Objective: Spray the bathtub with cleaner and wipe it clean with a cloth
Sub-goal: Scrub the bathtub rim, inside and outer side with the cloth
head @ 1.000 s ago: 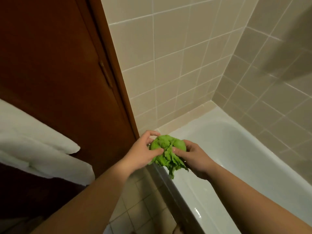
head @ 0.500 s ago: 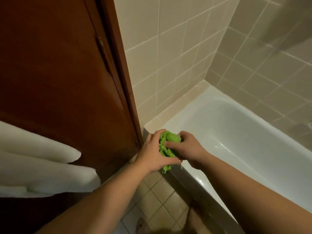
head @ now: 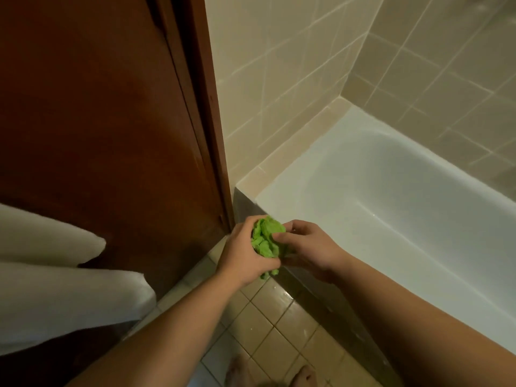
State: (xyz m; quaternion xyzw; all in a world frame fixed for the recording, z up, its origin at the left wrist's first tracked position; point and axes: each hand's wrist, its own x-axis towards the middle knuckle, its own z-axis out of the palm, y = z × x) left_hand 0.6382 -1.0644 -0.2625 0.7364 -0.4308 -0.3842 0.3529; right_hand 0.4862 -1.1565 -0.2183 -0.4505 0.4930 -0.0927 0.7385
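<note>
Both hands are gripping the bunched green cloth [head: 266, 238] between them, at the near rim of the white bathtub [head: 391, 196]. The left hand [head: 245, 252] is curling its fingers around the cloth's left side, a tail hanging below its palm. The right hand [head: 310, 247] is pinching the cloth's right side with thumb and fingertips.

Beige tiled walls [head: 279, 60], brown wooden door [head: 92, 113], tiled floor [head: 265, 328]
</note>
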